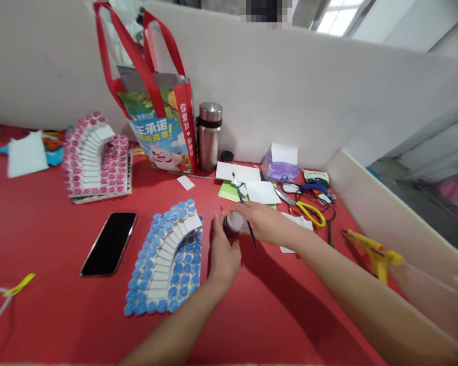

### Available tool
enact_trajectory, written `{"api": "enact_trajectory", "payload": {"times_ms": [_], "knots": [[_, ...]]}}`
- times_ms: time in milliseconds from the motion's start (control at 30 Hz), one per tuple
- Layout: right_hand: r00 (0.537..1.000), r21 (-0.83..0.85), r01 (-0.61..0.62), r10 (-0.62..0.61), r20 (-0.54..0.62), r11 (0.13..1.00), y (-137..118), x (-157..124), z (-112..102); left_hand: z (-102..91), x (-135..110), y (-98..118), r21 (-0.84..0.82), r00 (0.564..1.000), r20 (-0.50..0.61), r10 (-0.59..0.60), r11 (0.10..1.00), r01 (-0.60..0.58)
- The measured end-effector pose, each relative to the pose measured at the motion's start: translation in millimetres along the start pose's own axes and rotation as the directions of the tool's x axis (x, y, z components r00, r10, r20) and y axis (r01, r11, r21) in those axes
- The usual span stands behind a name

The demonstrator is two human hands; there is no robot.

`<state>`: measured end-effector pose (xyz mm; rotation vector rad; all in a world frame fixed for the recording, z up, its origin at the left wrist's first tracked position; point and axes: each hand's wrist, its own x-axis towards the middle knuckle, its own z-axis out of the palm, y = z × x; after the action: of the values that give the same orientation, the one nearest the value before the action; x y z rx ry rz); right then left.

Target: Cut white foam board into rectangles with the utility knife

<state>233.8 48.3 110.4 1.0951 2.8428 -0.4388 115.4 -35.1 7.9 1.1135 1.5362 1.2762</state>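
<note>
A small round jar (pixel 235 221) with a pale top and dark sides stands on the red table between my hands. My left hand (pixel 225 251) curls round its left and near side. From the right, my right hand (pixel 265 222) reaches over the jar, its fingers at the rim. A thin blue paintbrush (pixel 252 234) is tucked in that hand, bristles pointing up and away. Whether the pale top is a lid or the contents, I cannot tell. Just left of my left hand lies a model staircase edged with blue paper rosettes (pixel 185 269).
A pink rosette model (pixel 112 175), a shopping bag (pixel 160 132) and a steel flask (pixel 209 137) stand at the back. A phone (pixel 110 244) lies at left. Yellow-handled scissors (pixel 311 212), a tissue pack (pixel 280 168) and a yellow glue gun (pixel 377 251) are at right, by the low white wall.
</note>
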Motion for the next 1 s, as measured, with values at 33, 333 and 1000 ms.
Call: {"api": "enact_trajectory", "payload": {"times_ms": [33,333,1000], "knots": [[1.0,0.003,-0.001,0.001,0.008,1.0,-0.5,-0.2,-0.3,1.0,1.5,-0.2,0.005,1.0,-0.002,0.003,1.0,-0.003],[0.996,-0.024,-0.019,0.021,0.088,1.0,-5.8,5.4,-4.7,4.8,10.3,3.5,0.061,0.999,-0.047,0.0,0.998,0.003],[0.997,-0.229,-0.042,0.055,0.053,0.973,-13.0,0.6,5.6,8.8,10.1,-1.8,0.138,1.0,0.003,0.026,0.99,-0.026]]}}
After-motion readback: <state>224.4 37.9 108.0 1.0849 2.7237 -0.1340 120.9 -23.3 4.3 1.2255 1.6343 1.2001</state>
